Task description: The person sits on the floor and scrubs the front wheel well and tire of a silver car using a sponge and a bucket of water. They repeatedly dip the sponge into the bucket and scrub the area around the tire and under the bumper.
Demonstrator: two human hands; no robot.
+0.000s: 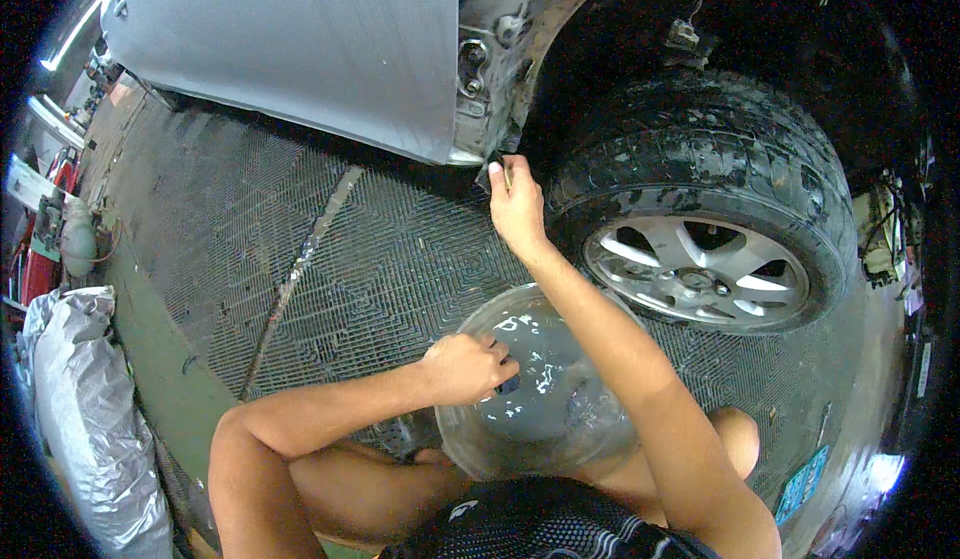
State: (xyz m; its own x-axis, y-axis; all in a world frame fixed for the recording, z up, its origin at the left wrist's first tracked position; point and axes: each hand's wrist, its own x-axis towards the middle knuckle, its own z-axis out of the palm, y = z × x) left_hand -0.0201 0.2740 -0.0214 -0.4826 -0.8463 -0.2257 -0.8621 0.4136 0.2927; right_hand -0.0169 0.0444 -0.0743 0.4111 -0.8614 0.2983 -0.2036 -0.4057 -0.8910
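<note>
My left hand [468,367] is closed, its knuckles over the left part of a round clear plastic basin [455,437] of greyish water with white suds. A small dark thing [508,377] pokes out from its fingers; its kind is unclear. My right arm reaches forward past the basin. My right hand [517,207] pinches a slim tan stick-like piece [508,177] against the lower body edge of a car, between the grey door [300,49] and the front wheel. Dark material around the fingertips hides the rest of it.
Just right of my right hand stands the tyre [700,144] with its silver wheel rim [700,271]. Bare metal with a hinge [472,69] shows behind the door. Ribbed matting [390,249] covers the floor. A silver sheet-covered bundle [90,419] lies at the left.
</note>
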